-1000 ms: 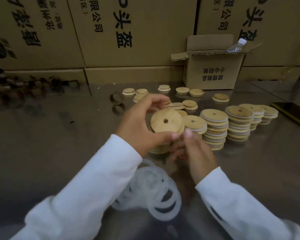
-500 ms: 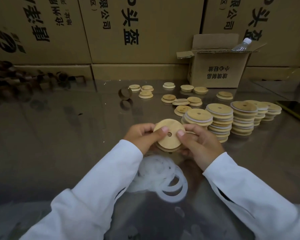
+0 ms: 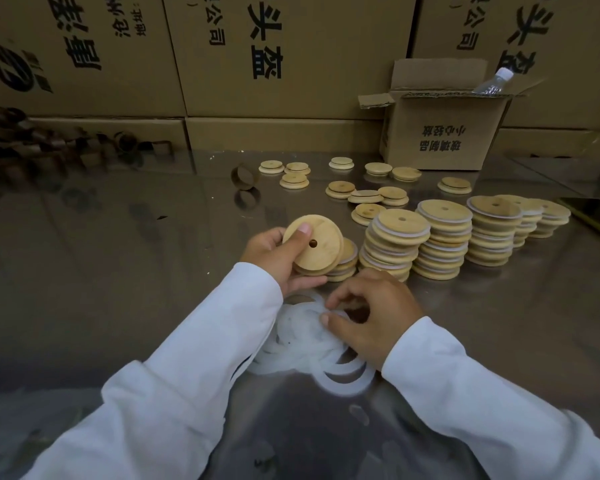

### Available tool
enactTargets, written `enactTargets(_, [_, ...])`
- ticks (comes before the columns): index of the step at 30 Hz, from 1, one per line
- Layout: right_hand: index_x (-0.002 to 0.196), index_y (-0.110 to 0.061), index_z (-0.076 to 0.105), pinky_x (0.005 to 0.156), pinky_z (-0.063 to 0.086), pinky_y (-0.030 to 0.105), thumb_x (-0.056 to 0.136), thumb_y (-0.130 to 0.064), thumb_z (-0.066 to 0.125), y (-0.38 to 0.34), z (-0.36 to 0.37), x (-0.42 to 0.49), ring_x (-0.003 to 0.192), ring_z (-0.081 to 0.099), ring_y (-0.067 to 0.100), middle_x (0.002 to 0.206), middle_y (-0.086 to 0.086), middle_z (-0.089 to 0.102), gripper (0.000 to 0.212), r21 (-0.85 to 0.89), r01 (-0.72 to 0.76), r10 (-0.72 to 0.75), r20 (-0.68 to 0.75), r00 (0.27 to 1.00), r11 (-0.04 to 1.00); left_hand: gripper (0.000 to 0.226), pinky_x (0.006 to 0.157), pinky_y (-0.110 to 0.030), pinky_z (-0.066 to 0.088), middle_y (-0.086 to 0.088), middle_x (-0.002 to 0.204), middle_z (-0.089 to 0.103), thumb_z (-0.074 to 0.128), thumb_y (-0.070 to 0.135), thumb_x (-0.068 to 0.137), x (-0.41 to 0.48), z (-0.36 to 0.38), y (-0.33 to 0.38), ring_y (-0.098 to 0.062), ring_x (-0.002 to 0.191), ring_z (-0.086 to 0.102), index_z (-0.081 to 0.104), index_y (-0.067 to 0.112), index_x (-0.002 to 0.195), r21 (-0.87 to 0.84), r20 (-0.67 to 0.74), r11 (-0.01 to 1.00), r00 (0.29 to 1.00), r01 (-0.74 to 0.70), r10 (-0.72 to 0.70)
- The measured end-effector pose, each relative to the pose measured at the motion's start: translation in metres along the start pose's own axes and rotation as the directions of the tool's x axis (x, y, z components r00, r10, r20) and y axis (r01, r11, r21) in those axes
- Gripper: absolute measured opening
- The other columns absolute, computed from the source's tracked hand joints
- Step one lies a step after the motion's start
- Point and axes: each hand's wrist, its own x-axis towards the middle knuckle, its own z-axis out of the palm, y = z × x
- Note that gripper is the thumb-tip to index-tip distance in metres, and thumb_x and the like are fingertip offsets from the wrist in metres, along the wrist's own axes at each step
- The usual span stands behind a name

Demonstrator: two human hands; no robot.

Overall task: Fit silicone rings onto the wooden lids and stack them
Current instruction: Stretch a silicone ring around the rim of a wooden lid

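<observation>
L fingers (image 3: 307, 281) curl round wooden lid (image 3: 321, 247) (thumb on top); R fingers (image 3: 347, 293) pinch silicone ring (image 3: 317, 308) just below.

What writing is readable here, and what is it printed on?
"头盔": middle carton
"公司": same carton, smaller print
"玻璃制品": small open box, upside down
"小心轻放": same box, upside down
Left carton, right carton: print cropped, unclear.

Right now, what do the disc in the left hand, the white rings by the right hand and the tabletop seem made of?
The lid in the left hand: pale wood, maybe bamboo, matte; faint grain, drilled hole. The rings at the right hand: translucent white, limp and overlapping, likely silicone. The tabletop: probably polished steel; grey, mirrors the boxes.
</observation>
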Motion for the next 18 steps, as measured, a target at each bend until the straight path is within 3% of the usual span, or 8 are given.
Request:
enactTargets(3, [0.063,-0.034,0.060,0.066,0.036,0.006,0.073,-0.022,0.074,-0.001,-0.001,-0.002,0.079,0.051,0.004,0.083,-0.011,0.055,0.021,0.137,-0.045,0.045,-0.002,0.999,0.990,0.015,0.050,-0.032,0.057,-0.019,0.105,0.057,0.053,0.020,0.091,0.000,-0.001,-0.001,-0.030,0.082,0.063,0.057,0.007,0.084,0.013,0.011,1.000,1.000,-0.012,0.012])
enactTargets(7, [0.065,-0.031,0.059,0.070,0.045,0.016,0.080,-0.011,0.066,-0.003,-0.010,0.001,0.074,0.057,0.005,0.076,-0.009,0.061,0.026,0.356,-0.116,0.122,0.005,0.993,0.927,0.012,0.057,-0.040,0.058,-0.015,0.092,0.061,0.054,0.018,0.091,0.000,-0.002,-0.002,-0.035,0.082,0.062,0.060,0.011,0.083,0.047,-0.037,0.999,0.999,-0.004,0.006])
enactTargets(11, [0.070,-0.017,0.060,0.059,0.048,0.015,0.084,-0.001,0.059,0.001,-0.024,0.009,0.054,0.056,0.005,0.061,-0.001,0.061,0.021,0.682,-0.142,0.250,-0.061,0.966,0.717,0.020,0.049,-0.042,0.057,-0.017,0.097,0.061,0.052,0.029,0.092,-0.005,0.002,0.000,-0.033,0.081,0.062,0.058,0.010,0.093,0.036,0.018,0.984,0.985,0.173,-0.173])
enactTargets(15, [0.069,-0.016,0.064,0.051,0.046,0.019,0.084,-0.004,0.061,0.005,-0.026,0.013,0.042,0.052,0.004,0.049,-0.006,0.062,0.019,0.773,-0.232,0.413,-0.042,0.910,0.590,0.043,0.052,-0.042,0.058,-0.016,0.100,0.061,0.050,0.044,0.087,-0.009,0.006,-0.003,-0.032,0.080,0.064,0.055,0.009,0.112,0.105,0.143,0.964,0.955,0.246,-0.259])
enactTargets(18, [0.068,-0.017,0.065,0.057,0.049,0.025,0.083,-0.005,0.062,0.005,-0.027,0.013,0.044,0.053,0.004,0.049,-0.006,0.062,0.019,0.753,-0.258,0.442,-0.049,0.896,0.606,0.017,0.053,-0.037,0.058,-0.017,0.101,0.060,0.055,0.024,0.089,-0.013,0.007,-0.006,-0.031,0.080,0.064,0.060,0.011,0.099,0.162,0.200,0.974,0.961,0.160,-0.191])
